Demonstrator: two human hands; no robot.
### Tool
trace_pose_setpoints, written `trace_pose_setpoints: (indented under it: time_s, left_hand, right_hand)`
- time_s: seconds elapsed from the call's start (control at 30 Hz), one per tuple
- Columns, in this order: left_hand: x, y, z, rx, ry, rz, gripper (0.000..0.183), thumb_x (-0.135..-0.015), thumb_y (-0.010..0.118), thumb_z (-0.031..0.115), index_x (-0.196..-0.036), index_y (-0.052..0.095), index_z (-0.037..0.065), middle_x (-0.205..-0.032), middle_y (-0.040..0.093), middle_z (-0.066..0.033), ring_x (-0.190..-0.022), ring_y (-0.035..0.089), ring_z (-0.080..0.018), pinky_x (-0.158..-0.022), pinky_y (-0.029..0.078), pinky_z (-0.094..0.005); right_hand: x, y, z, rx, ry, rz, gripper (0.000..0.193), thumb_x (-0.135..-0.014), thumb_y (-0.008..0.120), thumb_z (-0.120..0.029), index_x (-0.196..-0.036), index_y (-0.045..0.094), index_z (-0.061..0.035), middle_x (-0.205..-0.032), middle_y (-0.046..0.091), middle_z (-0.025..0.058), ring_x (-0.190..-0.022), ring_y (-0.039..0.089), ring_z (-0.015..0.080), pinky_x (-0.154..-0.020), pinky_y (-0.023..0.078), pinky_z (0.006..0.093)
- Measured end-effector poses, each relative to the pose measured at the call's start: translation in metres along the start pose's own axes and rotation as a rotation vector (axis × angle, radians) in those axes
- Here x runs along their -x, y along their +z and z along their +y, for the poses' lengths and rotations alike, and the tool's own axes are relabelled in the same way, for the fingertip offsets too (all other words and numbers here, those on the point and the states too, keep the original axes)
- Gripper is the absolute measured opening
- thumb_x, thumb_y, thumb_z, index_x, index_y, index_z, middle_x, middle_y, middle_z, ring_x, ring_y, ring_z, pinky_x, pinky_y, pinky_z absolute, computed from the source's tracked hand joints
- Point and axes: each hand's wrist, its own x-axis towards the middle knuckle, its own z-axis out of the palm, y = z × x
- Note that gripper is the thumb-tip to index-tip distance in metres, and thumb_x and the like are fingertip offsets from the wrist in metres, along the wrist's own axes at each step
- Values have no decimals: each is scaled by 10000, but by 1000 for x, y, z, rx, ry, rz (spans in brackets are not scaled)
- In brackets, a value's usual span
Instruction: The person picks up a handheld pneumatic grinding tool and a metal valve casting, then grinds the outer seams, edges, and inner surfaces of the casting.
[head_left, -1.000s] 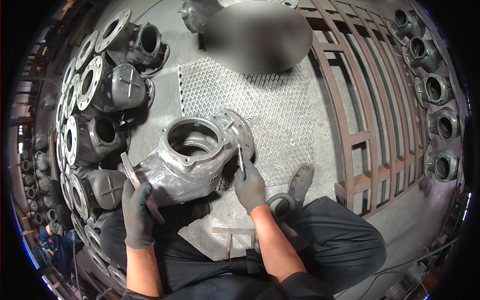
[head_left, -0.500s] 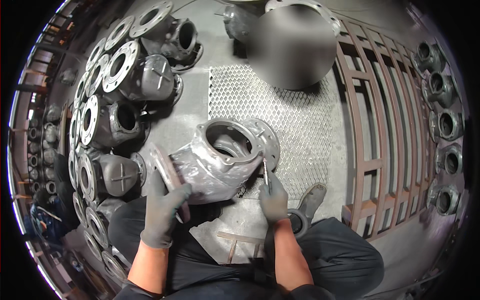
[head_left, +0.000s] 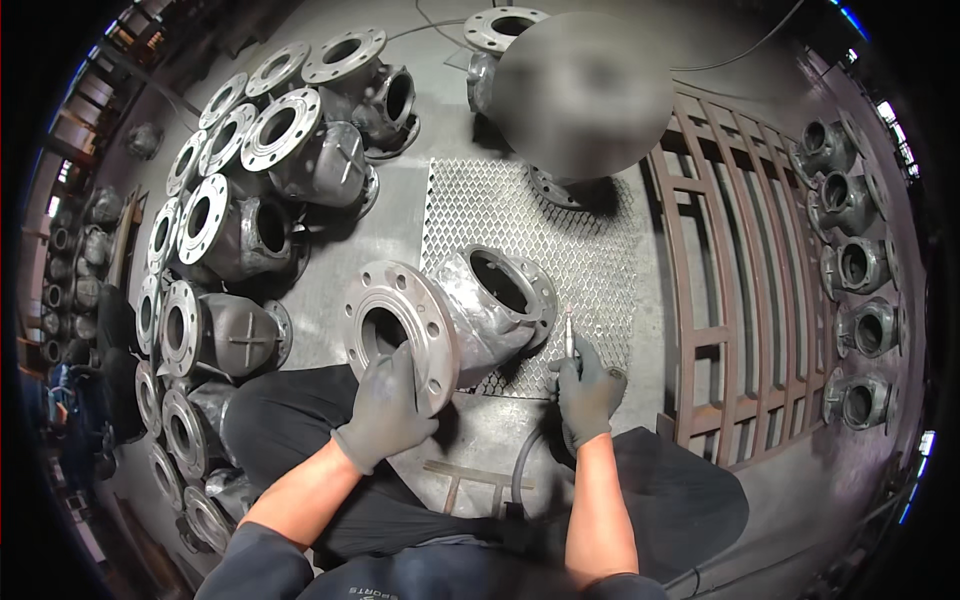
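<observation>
A grey metal valve body (head_left: 470, 325) lies tilted on a mesh plate, its round bolt flange (head_left: 421, 345) facing left and toward me. My gloved left hand (head_left: 388, 410) is closed around the lower rim of that flange, fingers reaching into its bore. In my gloved right hand (head_left: 590, 392) is a slim, pen-shaped air grinder (head_left: 570, 335), tip pointing away from me. The tool tip stands right of the casting, apart from it. The casting's second opening faces up, and another flange shows at its far right side.
Several similar valve bodies (head_left: 235, 225) crowd the left, with more along the right edge. A brown steel frame (head_left: 712, 290) lies to the right of the mesh plate (head_left: 600, 260). Ahead, a blurred patch hides part of another casting. A dark hose (head_left: 522, 465) runs between my legs.
The valve body has turned, so its left flange now shows its face. My left hand has shifted right along with the flange. My right hand and grinder have moved right, away from the casting.
</observation>
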Motion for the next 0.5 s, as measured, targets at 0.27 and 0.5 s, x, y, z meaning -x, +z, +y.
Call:
trace_pose_setpoints:
  time_s: [0.27,0.5]
  left_hand:
    - [1,-30,21,141,-310,-67,741,-679,829,182,-1270,453,-58,-984,699,-338,-959,694,-552,-858,554,-597]
    - [9,-46,13,297,-365,-37,749,-691,832,231,-1296,500,-60,-1115,709,-329,-1098,702,-510,-954,555,-523]
  right_hand:
    - [50,-20,-12,61,-54,-106,471,-1040,568,-65,-1504,601,4,-940,779,108,-651,659,106,-590,536,273]
    - [35,-21,14,296,-254,-240,436,-1033,618,-101,-1452,652,15,-1068,793,104,-699,672,109,-636,557,298]
